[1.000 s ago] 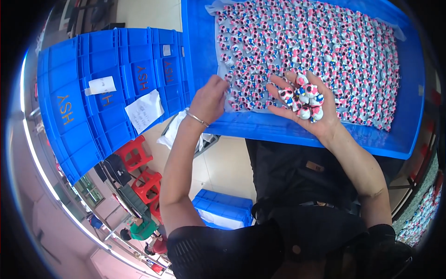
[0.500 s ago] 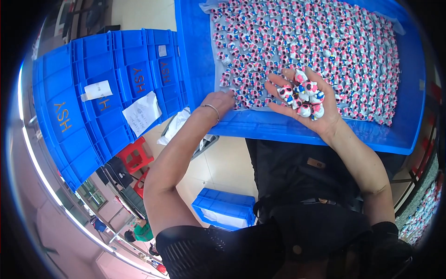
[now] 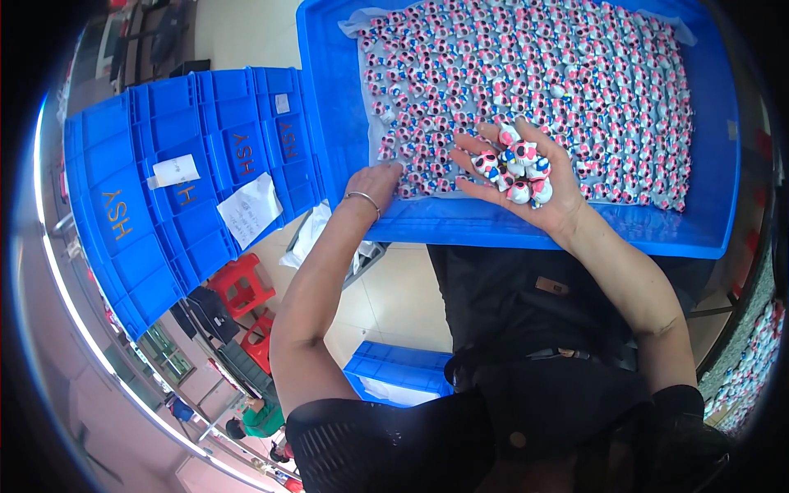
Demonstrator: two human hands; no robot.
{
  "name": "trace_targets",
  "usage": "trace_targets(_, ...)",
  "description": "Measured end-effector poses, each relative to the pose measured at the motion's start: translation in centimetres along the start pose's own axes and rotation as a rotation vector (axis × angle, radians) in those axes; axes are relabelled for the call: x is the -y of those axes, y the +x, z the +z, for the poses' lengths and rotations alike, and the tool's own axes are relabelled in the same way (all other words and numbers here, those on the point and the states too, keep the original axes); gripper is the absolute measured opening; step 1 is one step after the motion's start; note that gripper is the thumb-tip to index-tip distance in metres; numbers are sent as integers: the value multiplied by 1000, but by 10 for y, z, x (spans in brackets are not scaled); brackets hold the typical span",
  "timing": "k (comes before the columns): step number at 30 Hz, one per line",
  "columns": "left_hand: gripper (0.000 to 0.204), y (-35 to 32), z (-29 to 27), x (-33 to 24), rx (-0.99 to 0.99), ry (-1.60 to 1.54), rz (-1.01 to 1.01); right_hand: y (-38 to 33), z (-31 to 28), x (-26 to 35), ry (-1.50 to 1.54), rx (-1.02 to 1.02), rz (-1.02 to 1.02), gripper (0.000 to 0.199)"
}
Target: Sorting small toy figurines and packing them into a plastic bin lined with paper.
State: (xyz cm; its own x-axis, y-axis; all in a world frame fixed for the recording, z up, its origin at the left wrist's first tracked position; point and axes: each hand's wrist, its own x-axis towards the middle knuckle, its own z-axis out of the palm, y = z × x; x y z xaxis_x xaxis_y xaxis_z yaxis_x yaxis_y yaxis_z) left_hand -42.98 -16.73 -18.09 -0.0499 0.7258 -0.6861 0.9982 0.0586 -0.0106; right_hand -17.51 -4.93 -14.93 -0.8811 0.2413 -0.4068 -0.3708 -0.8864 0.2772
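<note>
Small white, pink and blue toy figurines (image 3: 526, 66) stand in dense rows on a pale sheet inside a big blue plastic bin (image 3: 686, 234). My right hand (image 3: 563, 193) is palm up over the near rows, fingers half curled round a handful of several figurines (image 3: 518, 168). At the near left corner of the rows, my left hand (image 3: 374, 185) points down with its fingers drawn together beside the end figurines. Its fingertips are mostly hidden, so what they pinch cannot be made out. A bracelet (image 3: 362, 197) circles the left wrist.
Blue crates (image 3: 173, 238) with paper labels rise left of the bin. Below are red stools (image 3: 241, 286), a grey tray with white sheeting (image 3: 311, 240), and another blue crate (image 3: 394, 361) on the floor. More figurines (image 3: 752, 370) lie far right. A person in green (image 3: 263, 419) is lower left.
The whole view has shifted slightly, putting the bin farther left in the picture. My left hand stays at the same corner, and the right hand still cradles its handful.
</note>
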Motion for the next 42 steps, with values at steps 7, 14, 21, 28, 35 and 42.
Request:
trace_targets(7, 14, 9, 2, 1, -32, -64, -72, 0, -1, 1, -4, -2, -13, 40)
trace_targets(14, 10, -2, -5, -2, -87, 3, -127, 2, 0, -2, 3, 35, 12, 42)
trace_targets(21, 26, -40, -121, -96, -555, -808, 416, -1, -7, 3, -61, -31, -6, 40)
trace_targets(28, 31, -26, -99, -91, -658, -715, 540, 0, -5, -1, -50, -48, 11, 38)
trace_targets(35, 29, -25, -36, -1, -508, -488, -46, 1, 9, -2, 30, 96, 12, 39)
trace_targets(42, 12, 0, -3, 2, -286, 97, 22, 0, 2, 1, 24, 119, 4, 39)
